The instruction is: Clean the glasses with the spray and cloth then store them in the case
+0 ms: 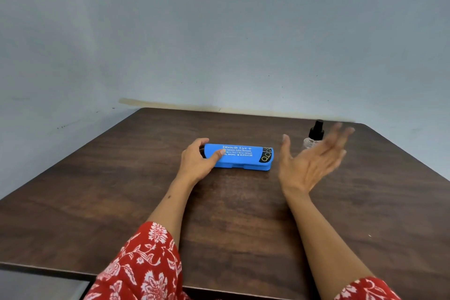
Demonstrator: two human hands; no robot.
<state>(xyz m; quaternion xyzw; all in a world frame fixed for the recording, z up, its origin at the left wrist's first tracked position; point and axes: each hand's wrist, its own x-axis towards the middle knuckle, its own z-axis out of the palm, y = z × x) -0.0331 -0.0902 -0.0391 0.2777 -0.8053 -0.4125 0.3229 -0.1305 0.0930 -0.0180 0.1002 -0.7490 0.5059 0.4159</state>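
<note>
On the dark wooden table [121, 202], left hand [197, 161] grips the left end of the closed blue case [239, 156], its long axis lying left-right; right hand [314, 161] hovers open, fingers spread and blurred, before the spray bottle [315, 135].

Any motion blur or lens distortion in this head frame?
Head view: right hand is motion-blurred, smearing over the spray bottle; left hand and blue case are sharp, print readable; table edges look splayed by the wide-angle lens.
</note>
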